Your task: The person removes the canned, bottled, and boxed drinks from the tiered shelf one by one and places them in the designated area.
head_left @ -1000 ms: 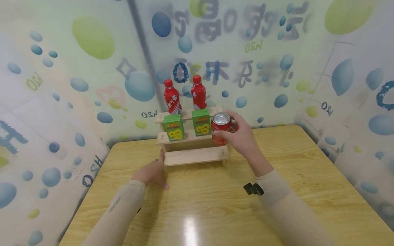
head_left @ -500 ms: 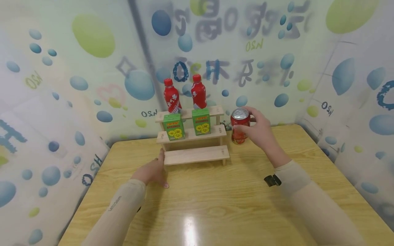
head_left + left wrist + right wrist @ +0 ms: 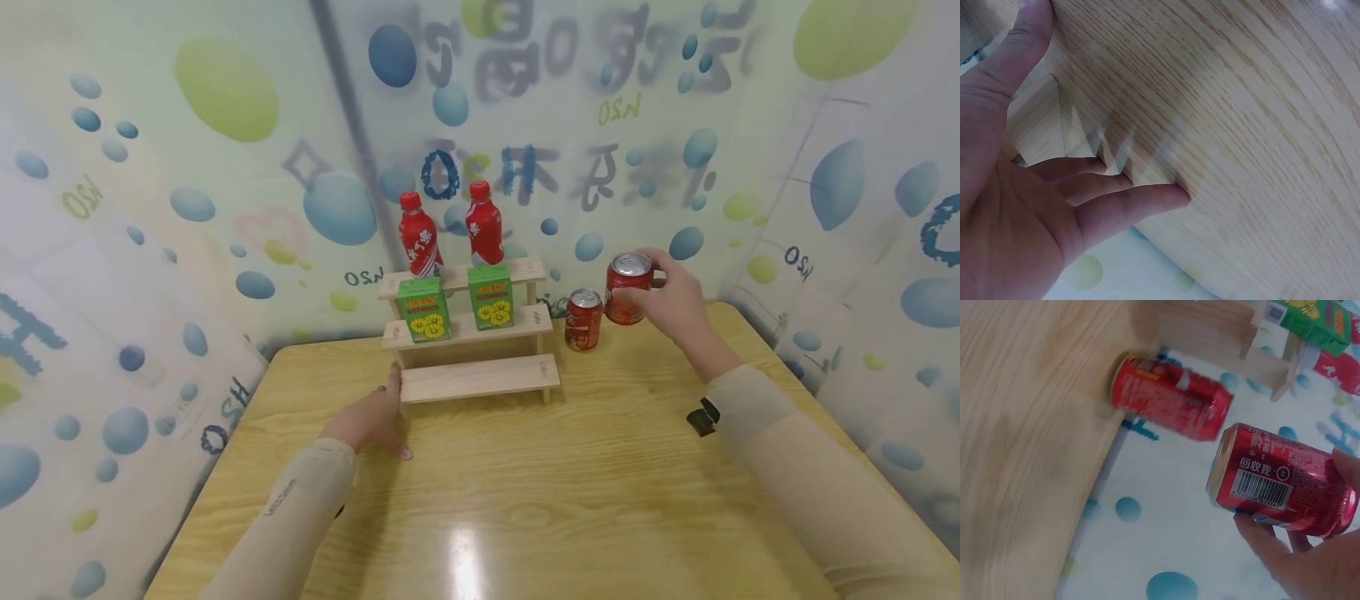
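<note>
- The right hand (image 3: pixel 675 302) grasps a red drink can (image 3: pixel 627 292), thumb and fingers around its side.
- That can is roughly upright, silver lid up, raised off the wooden table (image 3: pixel 525 500) by the far edge, toward the far right corner; the right wrist view shows a barcode and white lettering on it.
- A second red can (image 3: pixel 582 322) stands upright on the table near its far edge, just beside the held one.
- The left hand (image 3: pixel 367 419) is released, fingers extended and thumb spread apart, at the left end of the lowest tier of a three-tier wooden shelf (image 3: pixel 480 380); how firmly it presses cannot be told.
- The shelf stands near the middle of the table's far edge, left of both cans.
- On its top tier stand a left bottle (image 3: pixel 420 242) and a right bottle (image 3: pixel 486 233), both red with red caps.
- On its middle tier stand a left green carton (image 3: pixel 424 311) and a right green carton (image 3: pixel 491 298), printed with yellow flowers.
- Beige sleeves (image 3: pixel 292 492) cover both forearms.
</note>
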The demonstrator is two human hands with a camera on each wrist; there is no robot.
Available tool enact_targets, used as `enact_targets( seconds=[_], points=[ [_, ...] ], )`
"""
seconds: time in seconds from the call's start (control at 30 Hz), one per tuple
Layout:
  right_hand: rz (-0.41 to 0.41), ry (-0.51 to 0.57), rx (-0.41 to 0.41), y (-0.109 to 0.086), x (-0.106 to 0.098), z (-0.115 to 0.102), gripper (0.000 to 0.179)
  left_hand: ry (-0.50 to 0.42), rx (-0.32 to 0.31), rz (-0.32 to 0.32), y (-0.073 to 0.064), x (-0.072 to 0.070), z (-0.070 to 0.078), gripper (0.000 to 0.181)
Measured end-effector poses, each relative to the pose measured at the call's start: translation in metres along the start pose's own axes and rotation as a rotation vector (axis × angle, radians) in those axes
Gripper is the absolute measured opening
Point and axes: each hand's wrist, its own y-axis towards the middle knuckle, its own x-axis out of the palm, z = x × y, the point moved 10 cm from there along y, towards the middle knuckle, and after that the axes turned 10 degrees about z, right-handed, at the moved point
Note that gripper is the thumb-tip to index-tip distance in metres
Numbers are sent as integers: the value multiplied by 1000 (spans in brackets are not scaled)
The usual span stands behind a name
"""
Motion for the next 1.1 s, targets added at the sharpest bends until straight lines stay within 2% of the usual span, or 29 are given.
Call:
enact_targets(
  seconds=[0.2,0.57,0.8,1.1],
  points=[
    [-12,9,33,9,-1,20,78,1,2,2,-1,0,-1,167],
    [8,-19,116,26,10,63,80,-12,-3,2,-1,0,-2,166],
    [-6,-23,123,33,23,76,77,-13,5,0,-2,0,-2,167],
    [-44,-48,119,35,35,88,83,-26,-7,5,-3,0,-2,167]
  ],
)
